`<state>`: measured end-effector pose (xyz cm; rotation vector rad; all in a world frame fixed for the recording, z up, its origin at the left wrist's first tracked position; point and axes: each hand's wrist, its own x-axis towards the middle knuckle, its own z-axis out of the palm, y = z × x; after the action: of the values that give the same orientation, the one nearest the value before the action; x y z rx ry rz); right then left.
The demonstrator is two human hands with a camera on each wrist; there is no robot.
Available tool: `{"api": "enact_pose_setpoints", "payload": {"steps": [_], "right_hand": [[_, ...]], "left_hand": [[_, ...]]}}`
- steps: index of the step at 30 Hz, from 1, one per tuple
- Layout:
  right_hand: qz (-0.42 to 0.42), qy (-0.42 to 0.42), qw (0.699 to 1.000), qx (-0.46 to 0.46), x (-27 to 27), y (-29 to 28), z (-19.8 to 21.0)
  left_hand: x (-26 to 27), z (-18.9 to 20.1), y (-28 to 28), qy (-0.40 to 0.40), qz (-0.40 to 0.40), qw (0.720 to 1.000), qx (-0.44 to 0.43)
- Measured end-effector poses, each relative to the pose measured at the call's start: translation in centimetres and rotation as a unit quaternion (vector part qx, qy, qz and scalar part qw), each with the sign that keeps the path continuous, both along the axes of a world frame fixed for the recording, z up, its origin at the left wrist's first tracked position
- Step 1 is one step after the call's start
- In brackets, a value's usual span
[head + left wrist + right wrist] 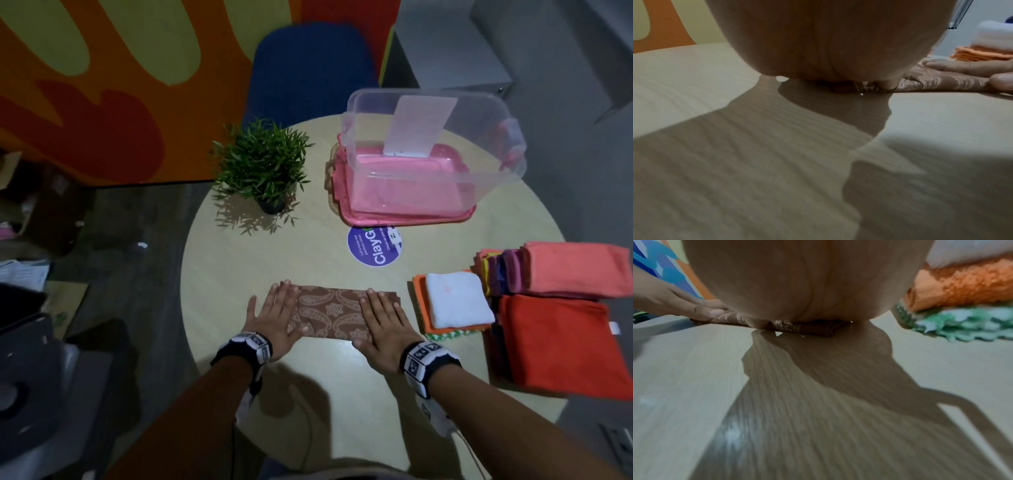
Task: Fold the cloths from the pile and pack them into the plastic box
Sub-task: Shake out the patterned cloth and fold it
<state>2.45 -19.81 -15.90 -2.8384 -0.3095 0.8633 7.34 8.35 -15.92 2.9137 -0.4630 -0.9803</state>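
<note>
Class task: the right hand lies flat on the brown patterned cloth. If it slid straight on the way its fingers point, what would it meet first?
Probably the round purple sticker on the table; the right hand would first leave the brown cloth. Beyond lies the plastic box.

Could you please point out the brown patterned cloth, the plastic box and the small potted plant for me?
brown patterned cloth [330, 313], head view, on its bare middle between the hands.
plastic box [493, 178], head view, on its clear near wall.
potted plant [260, 161], head view, on its green leaves.
</note>
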Motion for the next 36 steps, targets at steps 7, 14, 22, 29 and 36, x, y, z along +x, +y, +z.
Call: {"api": "enact_pose_setpoints", "payload": {"steps": [7,14,22,29,36], "right_hand": [[-0.009,0.016,1.0,0.018,-0.1,0.3,-0.2],[-0.005,0.016,0.999,0.032,-0.1,0.2,0.6],[0.067,-0.03,0.997,0.026,-0.3,-1.7,2.9],[0.051,0.019,0.995,0.09,-1.8,-2.3,4.0],[-0.007,0.023,0.99,0.139,-0.7,-0.7,6.5]], "left_hand": [[0.2,-1.0,-0.3,0.023,0.02,1.0,-0.004],[-0.4,-1.2,0.3,-0.016,0.013,0.999,-0.029],[-3.0,0.0,-0.4,-0.083,0.067,0.99,-0.092],[-5.2,1.0,-1.9,-0.147,0.239,0.958,-0.063],[-5.7,5.2,-4.6,-0.015,0.223,0.933,-0.283]]}}
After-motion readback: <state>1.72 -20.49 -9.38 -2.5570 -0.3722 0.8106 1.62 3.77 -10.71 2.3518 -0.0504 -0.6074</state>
